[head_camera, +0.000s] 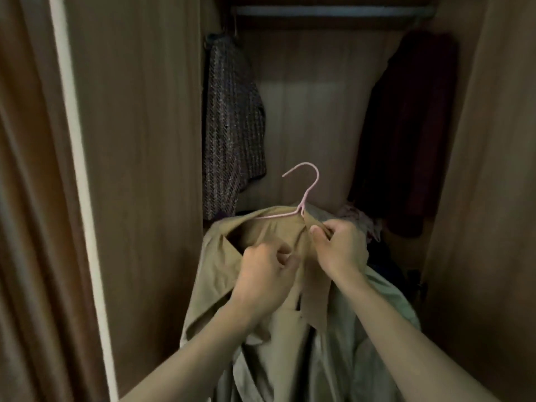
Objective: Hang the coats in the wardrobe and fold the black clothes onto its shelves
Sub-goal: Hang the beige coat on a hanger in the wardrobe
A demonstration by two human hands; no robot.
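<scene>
Hands: left hand [265, 269] is pinching a fold of the beige coat [261, 285] near the collar; right hand [339, 246] is gripping the coat's collar edge just below the hanger neck; both are closed on fabric, near each other but not touching.
Hanger: pink wire hanger [301, 195] is sitting inside the coat's shoulders; its hook is standing upward and curling toward the left; its shoulder bar is running roughly left to right.
Coat: it is hanging lengthwise downward from the hands, collar uppermost, in front of the open wardrobe [145, 140]; a pale lining is showing along its lower right side.
Wardrobe interior: a metal rail [327, 11] is running across the top; a tweed garment [232, 126] is hanging at the left end and a dark red garment [412, 126] at the right end, well apart.
Surroundings: brown wooden panels are flanking the opening; dark clothes are lying heaped on the wardrobe floor, indistinct in the dim light.
</scene>
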